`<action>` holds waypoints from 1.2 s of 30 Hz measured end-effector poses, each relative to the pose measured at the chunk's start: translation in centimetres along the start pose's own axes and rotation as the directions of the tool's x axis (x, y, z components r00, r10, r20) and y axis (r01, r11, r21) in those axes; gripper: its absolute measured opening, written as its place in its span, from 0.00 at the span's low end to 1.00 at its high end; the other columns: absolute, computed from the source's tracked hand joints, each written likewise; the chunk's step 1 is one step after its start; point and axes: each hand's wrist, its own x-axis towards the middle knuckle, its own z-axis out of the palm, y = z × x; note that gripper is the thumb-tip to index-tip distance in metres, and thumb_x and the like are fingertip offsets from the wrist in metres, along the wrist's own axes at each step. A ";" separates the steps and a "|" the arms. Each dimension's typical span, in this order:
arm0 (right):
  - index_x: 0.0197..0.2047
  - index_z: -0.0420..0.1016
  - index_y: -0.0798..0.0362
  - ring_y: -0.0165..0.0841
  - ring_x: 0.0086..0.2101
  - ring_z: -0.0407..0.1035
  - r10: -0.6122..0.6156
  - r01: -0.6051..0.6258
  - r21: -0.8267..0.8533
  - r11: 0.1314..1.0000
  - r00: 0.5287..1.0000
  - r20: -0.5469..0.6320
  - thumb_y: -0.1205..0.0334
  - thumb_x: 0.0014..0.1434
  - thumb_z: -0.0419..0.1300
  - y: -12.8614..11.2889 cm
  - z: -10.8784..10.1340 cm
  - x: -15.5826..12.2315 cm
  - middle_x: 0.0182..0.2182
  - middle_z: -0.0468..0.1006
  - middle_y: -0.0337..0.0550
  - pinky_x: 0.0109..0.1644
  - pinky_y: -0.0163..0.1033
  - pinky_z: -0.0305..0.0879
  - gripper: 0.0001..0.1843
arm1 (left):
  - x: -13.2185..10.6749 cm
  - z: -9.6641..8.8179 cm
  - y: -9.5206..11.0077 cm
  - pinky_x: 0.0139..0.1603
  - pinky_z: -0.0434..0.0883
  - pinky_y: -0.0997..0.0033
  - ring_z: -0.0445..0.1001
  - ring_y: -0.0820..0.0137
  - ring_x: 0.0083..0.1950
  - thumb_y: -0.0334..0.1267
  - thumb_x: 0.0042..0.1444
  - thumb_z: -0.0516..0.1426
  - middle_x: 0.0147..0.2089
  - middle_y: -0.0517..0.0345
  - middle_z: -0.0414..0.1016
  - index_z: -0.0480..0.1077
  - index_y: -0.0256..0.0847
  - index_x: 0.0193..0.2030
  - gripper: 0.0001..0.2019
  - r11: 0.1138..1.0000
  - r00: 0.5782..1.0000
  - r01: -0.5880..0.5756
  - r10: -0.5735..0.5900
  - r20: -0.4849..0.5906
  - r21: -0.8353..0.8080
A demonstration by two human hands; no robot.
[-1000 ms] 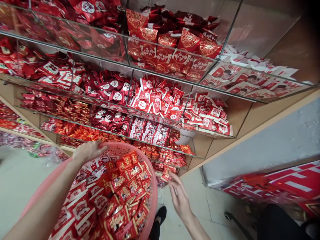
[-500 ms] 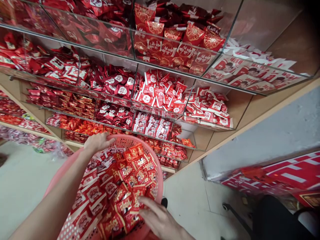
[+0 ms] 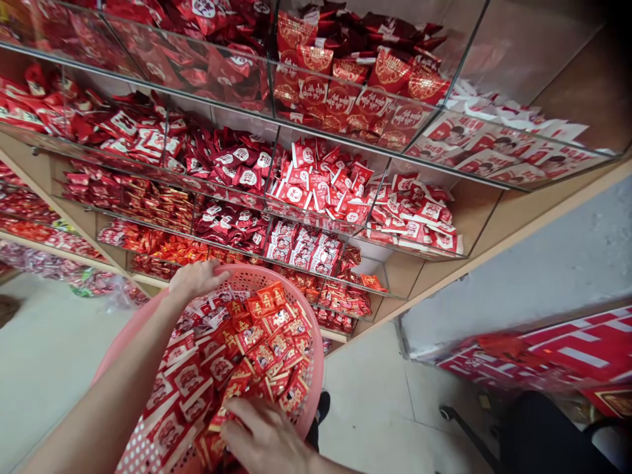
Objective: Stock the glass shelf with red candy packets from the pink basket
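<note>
A pink perforated plastic basket [image 3: 316, 368] is full of small red packets with gold and white print. My left hand [image 3: 195, 280] is closed over its far left rim, thumb stretched along the edge. Inside the near side of the basket, my right hand [image 3: 264, 431] has its fingers curled down on red-and-gold packets [image 3: 232, 395]. The fingertips lie against the packets and partly hide them. Beside that hand, flat red packets with white borders [image 3: 190, 378] lie at the left, and gold-printed packets [image 3: 276, 349] fill the right.
Wooden shelving [image 3: 488, 210] with clear-fronted bins of red packets [image 3: 320, 184] stands just beyond the basket. To the right are a grey wall [image 3: 538, 263], red-and-white printed material [image 3: 577, 349] and a black wheeled chair [image 3: 538, 434]. Pale floor tiles [image 3: 370, 388] show below, with a dark shoe [image 3: 323, 407].
My right hand has moved left and down, from the basket's right side onto the packets at the near side. My left hand keeps its hold on the rim. The view has shifted slightly.
</note>
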 end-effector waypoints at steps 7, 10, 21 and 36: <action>0.39 0.68 0.54 0.33 0.38 0.68 -0.008 0.008 -0.049 0.999 1.000 0.006 0.63 0.60 0.56 -1.0 1.3 0.5 0.44 0.72 0.42 0.44 0.38 0.72 0.04 | -0.1 0.1 -0.3 0.44 0.69 0.55 0.75 0.48 0.47 0.66 0.50 0.37 0.46 0.38 0.78 0.68 0.40 0.55 0.40 1.000 1.000 -0.006 0.006 -0.003 0.009; 0.36 0.68 0.54 0.32 0.37 0.67 -0.018 0.019 -0.092 0.996 1.000 0.017 0.61 0.61 0.56 -1.2 2.1 0.9 0.39 0.71 0.40 0.42 0.38 0.71 0.05 | -0.2 -0.1 0.0 0.45 0.69 0.54 0.75 0.48 0.48 0.65 0.50 0.38 0.46 0.38 0.78 0.67 0.39 0.56 0.39 1.000 1.000 -0.002 0.002 0.000 0.007; 0.34 0.70 0.49 0.29 0.34 0.68 0.043 -0.035 0.051 0.998 0.984 -0.170 0.54 0.64 0.52 0.5 2.1 1.3 0.35 0.76 0.36 0.41 0.37 0.68 0.12 | 0.1 0.0 0.5 0.44 0.69 0.52 0.75 0.45 0.47 0.66 0.49 0.39 0.45 0.35 0.77 0.69 0.39 0.54 0.39 1.000 1.000 -0.020 0.020 -0.012 -0.010; 0.52 0.68 0.59 0.40 0.45 0.73 0.969 -0.965 0.108 0.237 0.227 -0.095 0.64 0.60 0.55 30.5 1.3 -6.8 0.41 0.79 0.54 0.46 0.39 0.65 0.17 | 0.0 0.1 0.0 0.44 0.68 0.52 0.75 0.46 0.46 0.63 0.52 0.37 0.43 0.34 0.78 0.67 0.37 0.52 0.37 1.000 1.000 0.005 -0.006 0.029 0.020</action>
